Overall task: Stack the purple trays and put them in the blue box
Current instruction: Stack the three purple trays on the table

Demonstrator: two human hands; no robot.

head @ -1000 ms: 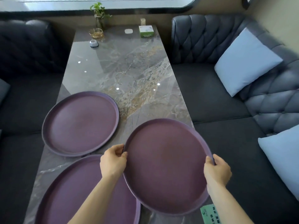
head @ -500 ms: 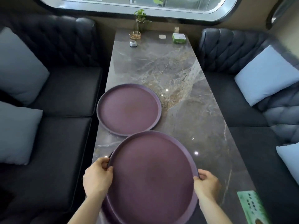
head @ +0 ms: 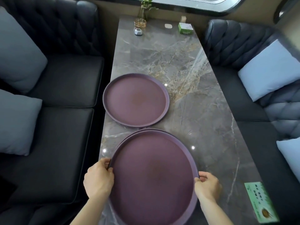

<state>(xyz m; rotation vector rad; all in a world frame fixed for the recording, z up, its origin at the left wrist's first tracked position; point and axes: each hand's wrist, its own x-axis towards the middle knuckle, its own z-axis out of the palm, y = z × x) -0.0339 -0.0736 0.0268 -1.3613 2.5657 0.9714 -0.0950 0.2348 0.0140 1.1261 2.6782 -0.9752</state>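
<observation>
Where the near end of the marble table (head: 186, 65) meets the viewer, a round, matte purple top tray (head: 152, 176) with a low raised rim sits nested on a lower tray (head: 129, 135), whose rim peeks out along the far-left edge. The left hand (head: 99, 181) grips the top tray's left rim, fingers curled over it; the right hand (head: 207, 185) pinches the right rim. A third tray (head: 136, 99) lies flat just beyond, nearly touching the stack. The table is glossy, grey-veined stone.
</observation>
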